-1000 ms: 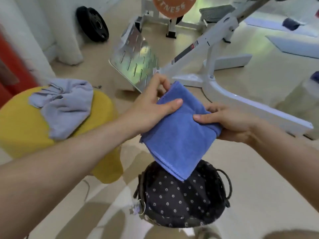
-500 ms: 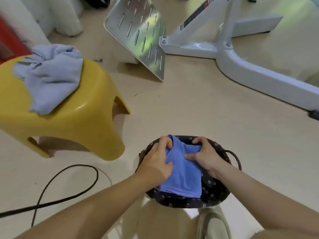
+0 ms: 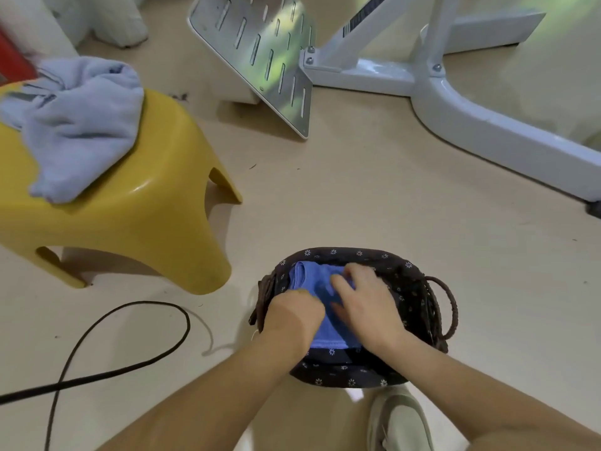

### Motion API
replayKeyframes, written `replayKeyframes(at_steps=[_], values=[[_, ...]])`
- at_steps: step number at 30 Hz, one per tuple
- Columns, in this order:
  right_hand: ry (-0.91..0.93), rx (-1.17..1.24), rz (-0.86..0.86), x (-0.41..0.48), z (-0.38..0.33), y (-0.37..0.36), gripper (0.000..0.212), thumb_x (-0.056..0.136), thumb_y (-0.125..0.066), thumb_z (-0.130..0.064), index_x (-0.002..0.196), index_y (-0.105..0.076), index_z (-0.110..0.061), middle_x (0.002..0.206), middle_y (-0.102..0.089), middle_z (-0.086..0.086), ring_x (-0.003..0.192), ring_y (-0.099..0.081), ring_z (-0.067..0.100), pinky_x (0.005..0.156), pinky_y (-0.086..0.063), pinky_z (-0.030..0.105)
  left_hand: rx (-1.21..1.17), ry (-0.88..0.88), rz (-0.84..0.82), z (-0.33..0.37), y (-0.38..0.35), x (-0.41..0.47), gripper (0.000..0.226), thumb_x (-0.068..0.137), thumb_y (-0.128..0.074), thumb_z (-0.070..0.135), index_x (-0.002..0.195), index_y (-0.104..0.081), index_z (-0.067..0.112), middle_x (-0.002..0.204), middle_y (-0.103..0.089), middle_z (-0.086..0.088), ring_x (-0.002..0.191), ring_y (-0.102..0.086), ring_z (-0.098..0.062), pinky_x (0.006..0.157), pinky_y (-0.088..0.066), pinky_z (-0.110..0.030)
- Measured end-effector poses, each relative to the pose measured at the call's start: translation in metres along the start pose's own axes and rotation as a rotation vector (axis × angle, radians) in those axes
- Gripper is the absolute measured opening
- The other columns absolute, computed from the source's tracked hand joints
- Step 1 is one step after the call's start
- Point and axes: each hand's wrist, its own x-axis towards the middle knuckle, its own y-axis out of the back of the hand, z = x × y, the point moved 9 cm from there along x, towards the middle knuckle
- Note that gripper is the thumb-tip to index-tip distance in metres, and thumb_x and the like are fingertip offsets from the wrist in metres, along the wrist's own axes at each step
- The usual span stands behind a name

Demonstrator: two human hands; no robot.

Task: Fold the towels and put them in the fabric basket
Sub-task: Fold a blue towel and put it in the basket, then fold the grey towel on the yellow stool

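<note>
Beige gym floor (image 3: 357, 196) here, with the white frame of some workout machine (image 3: 487, 131) running across the top right and its slotted metal footplate (image 3: 260, 53) tilted down toward the floor. Over on the left there's a yellow plastic stool (image 3: 146, 206) with a pale blue-grey towel (image 3: 81, 125) lying crumpled on top of it, not folded at all. A black cable (image 3: 146, 302) loops across the floor in front of the stool.

The main action is lower middle: a dark fabric basket (image 3: 344, 380) with little white flowers on it sits on the floor, well apart from the stool, with a braided handle (image 3: 450, 307) sticking out on its right side. The folded blue towel (image 3: 312, 278) is inside the basket, lying flat. Both hands are down in there on it. The right hand (image 3: 367, 304) lies on top of the towel with fingers spread out, pressing on it rather than gripping. The left hand (image 3: 294, 312) is at the towel's left edge, but its fingers are hidden and a bit blurry, so I can't tell if it's gripping or just resting. A light-coloured shoe (image 3: 400, 421) pokes in just below the basket
</note>
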Motion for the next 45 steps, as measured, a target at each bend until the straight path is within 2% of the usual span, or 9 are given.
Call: replayKeyframes(at_steps=[8, 15, 20, 25, 30, 36, 39, 42, 45], values=[[0.01, 0.005, -0.42, 0.004, -0.014, -0.047, 0.082, 0.086, -0.061, -0.042, 0.15, -0.01, -0.037, 0.158, -0.004, 0.021, 0.135, -0.027, 0.038, 0.094, -0.049, 0.043, 0.376, -0.051, -0.027, 0.008, -0.031, 0.019, 0.065, 0.096, -0.046, 0.036, 0.15, -0.017, 0.013, 0.155, -0.012, -0.028, 0.143, -0.014, -0.043, 0.116, -0.006, -0.053], [-0.196, 0.336, -0.24, 0.007, 0.014, -0.049, 0.061, 0.08, -0.066, -0.028, 0.138, -0.045, -0.03, 0.141, -0.033, 0.009, 0.123, -0.036, 0.034, 0.101, -0.029, 0.029, 0.157, -0.075, -0.068, 0.013, -0.026, 0.027, 0.06, 0.087, -0.059, 0.012, 0.136, -0.026, 0.003, 0.142, -0.023, -0.043, 0.112, -0.053, -0.044, 0.09, -0.044, -0.043], [-0.45, 0.561, -0.166, 0.001, 0.032, -0.054, 0.065, 0.073, -0.073, -0.011, 0.13, -0.047, -0.026, 0.129, -0.029, 0.007, 0.107, -0.044, 0.026, 0.095, -0.04, 0.031, 0.342, -0.171, -0.094, 0.025, -0.026, 0.032, 0.038, 0.088, -0.05, -0.003, 0.126, -0.047, -0.003, 0.131, -0.047, -0.035, 0.122, -0.046, -0.046, 0.08, -0.051, -0.042], [-0.468, 0.8, -0.158, 0.002, 0.034, -0.053, 0.056, 0.071, -0.07, 0.002, 0.12, -0.052, -0.02, 0.118, -0.031, 0.004, 0.099, -0.042, 0.01, 0.076, -0.031, -0.006, 0.332, -0.243, -0.105, 0.029, -0.02, 0.032, 0.024, 0.088, -0.053, 0.0, 0.11, -0.06, 0.007, 0.114, -0.063, -0.01, 0.106, -0.058, -0.028, 0.073, -0.048, -0.035], [-0.177, 0.203, -0.198, -0.006, 0.011, -0.041, 0.061, 0.07, -0.074, -0.035, 0.124, -0.047, -0.03, 0.128, -0.038, 0.005, 0.104, -0.049, 0.028, 0.071, -0.049, 0.037, 0.339, -0.229, -0.204, 0.026, -0.026, 0.017, 0.028, 0.094, -0.051, 0.021, 0.122, -0.053, 0.014, 0.124, -0.057, -0.009, 0.116, -0.052, -0.029, 0.101, -0.036, -0.044], [0.052, 0.056, -0.332, -0.008, -0.015, -0.052, 0.049, 0.071, -0.073, -0.022, 0.118, -0.058, -0.022, 0.116, -0.051, 0.009, 0.093, -0.061, 0.031, 0.048, -0.049, 0.035, 0.566, -0.22, -0.073, 0.01, -0.036, 0.017, 0.051, 0.097, -0.046, 0.033, 0.14, -0.037, 0.008, 0.141, -0.044, -0.017, 0.127, -0.041, -0.032, 0.113, -0.016, -0.058], [0.061, -0.006, -0.488, -0.002, -0.016, -0.051, 0.058, 0.087, -0.055, -0.028, 0.141, -0.034, -0.025, 0.136, -0.037, 0.009, 0.119, -0.046, 0.031, 0.076, -0.051, 0.038, 0.566, -0.22, -0.157, 0.009, -0.035, 0.011, 0.051, 0.097, -0.044, 0.037, 0.142, -0.039, 0.014, 0.147, -0.04, -0.013, 0.137, -0.031, -0.033, 0.113, -0.008, -0.062], [0.094, 0.052, -0.574, 0.016, -0.025, -0.015, 0.06, 0.086, -0.053, -0.042, 0.141, -0.031, -0.032, 0.134, -0.045, 0.005, 0.116, -0.052, 0.028, 0.085, -0.049, 0.038, 0.277, -0.259, -0.013, 0.009, 0.016, -0.004, 0.024, 0.094, -0.05, 0.017, 0.114, -0.062, 0.014, 0.12, -0.061, -0.009, 0.109, -0.055, -0.031, 0.09, -0.046, -0.052], [0.185, 0.104, -0.605, 0.039, -0.037, 0.031, 0.047, 0.083, -0.05, -0.047, 0.127, -0.047, -0.032, 0.124, -0.061, -0.001, 0.11, -0.059, 0.022, 0.08, -0.047, 0.032, 0.148, -0.306, 0.174, -0.01, 0.082, -0.042, 0.013, 0.085, -0.058, 0.007, 0.094, -0.066, 0.011, 0.093, -0.066, -0.007, 0.083, -0.062, -0.03, 0.056, -0.047, -0.036]])
